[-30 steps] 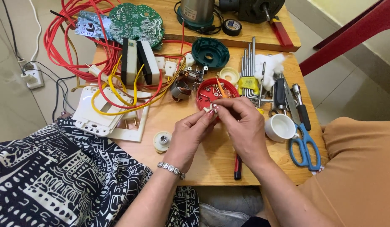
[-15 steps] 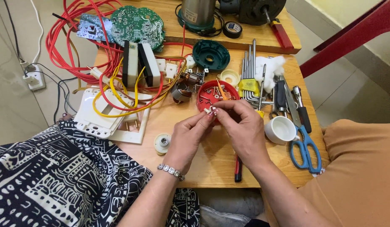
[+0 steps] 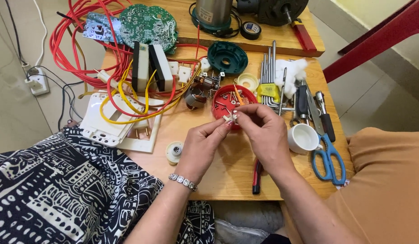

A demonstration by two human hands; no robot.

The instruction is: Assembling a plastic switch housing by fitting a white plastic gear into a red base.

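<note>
Head view, running down what I've got on screen from biggest to smallest:

1. Wooden desk (image 3: 227,176) fills the middle of the shot and is cluttered along its far half, with a patterned black-and-white cloth (image 3: 60,190) at the near left corner.
2. Tangle of red wires (image 3: 78,49) loops over the far left of the desk, with yellow wires (image 3: 128,101) running through it and over a white switch plate (image 3: 112,124).
3. Green circuit board (image 3: 148,22) lies at the far edge, and right of it stands a metal cylinder (image 3: 214,13) on the raised back board.
4. Dark green round plastic cover (image 3: 226,57) sits just behind the red dish.
5. My left hand (image 3: 202,147) and right hand (image 3: 263,133) come together over the near rim of the red dish, fingertips pinched toward each other. A bracelet (image 3: 183,182) sits on the left wrist.
6. Blue-handled scissors (image 3: 327,153) lie at the right edge, just beside a white cup (image 3: 303,138).
7. Red round dish (image 3: 229,99) holds screws and small bits; it's partly covered by my fingers.
8. Row of hex keys (image 3: 268,68) in a yellow holder lies right of the dish, with a few dark-handled tools next to them.
9. Small white geared wheel (image 3: 174,152) sits on the desk just left of my left hand.
10. Tiny white part (image 3: 231,118) is clamped between the fingertips of both hands, right above the dish's near edge. Too small to tell what it is.
</note>
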